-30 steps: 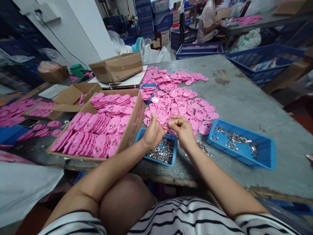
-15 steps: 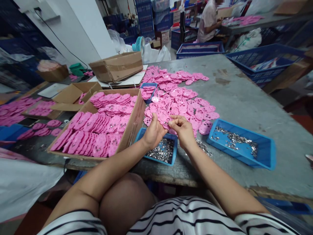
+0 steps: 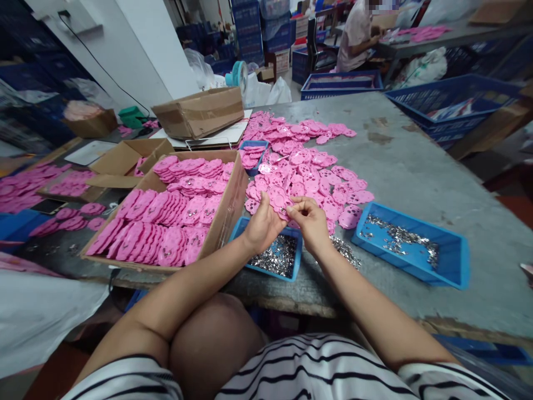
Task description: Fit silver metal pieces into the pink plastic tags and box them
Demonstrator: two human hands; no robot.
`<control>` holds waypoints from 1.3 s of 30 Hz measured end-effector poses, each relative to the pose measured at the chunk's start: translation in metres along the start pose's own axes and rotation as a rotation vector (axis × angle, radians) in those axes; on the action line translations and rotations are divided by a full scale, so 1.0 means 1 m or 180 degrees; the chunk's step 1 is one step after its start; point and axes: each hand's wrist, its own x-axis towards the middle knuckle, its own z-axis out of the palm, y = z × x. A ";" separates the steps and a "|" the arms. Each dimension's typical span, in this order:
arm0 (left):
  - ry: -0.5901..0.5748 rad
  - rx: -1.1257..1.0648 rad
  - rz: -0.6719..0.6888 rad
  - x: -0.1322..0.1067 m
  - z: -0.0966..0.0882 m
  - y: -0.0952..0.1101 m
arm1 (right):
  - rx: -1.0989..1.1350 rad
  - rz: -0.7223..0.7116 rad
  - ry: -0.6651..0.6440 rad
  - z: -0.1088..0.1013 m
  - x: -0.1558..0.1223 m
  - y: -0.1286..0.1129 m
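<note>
My left hand (image 3: 261, 225) grips a pink plastic piece (image 3: 278, 200) above a small blue tray of metal bits (image 3: 275, 256). My right hand (image 3: 311, 221) pinches at the piece's lower right edge, fingers closed; whether a small metal bit sits between them I cannot tell. A heap of loose pink pieces (image 3: 308, 172) lies on the grey table (image 3: 416, 166) just beyond both hands. To the left stands an open cardboard box (image 3: 227, 211) filled with rows of stacked pink pieces.
A larger blue tray (image 3: 449, 266) with metal bits sits at the right. A closed cardboard box (image 3: 199, 114), a tiny blue tray (image 3: 252, 146), blue crates (image 3: 453, 100) and more pink pieces (image 3: 25, 189) surround the table. Another person (image 3: 353, 36) sits at a far table.
Both hands stay on the pink piece with only slight finger shifts; nothing else has moved.
</note>
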 end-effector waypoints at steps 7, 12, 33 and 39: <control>-0.0100 0.0184 0.0073 -0.001 0.000 0.000 | 0.0202 0.0107 0.0119 0.005 -0.003 0.001; 0.0001 -0.0124 0.0030 -0.001 0.005 0.003 | -0.0003 -0.0166 0.0138 0.004 -0.004 -0.001; 0.0120 -0.0533 -0.0040 0.000 0.007 0.005 | -0.0365 -0.0532 -0.0035 -0.006 0.003 -0.003; -0.0074 -0.0633 -0.0009 -0.001 0.006 0.005 | -0.0521 -0.0561 -0.0170 -0.006 0.005 -0.007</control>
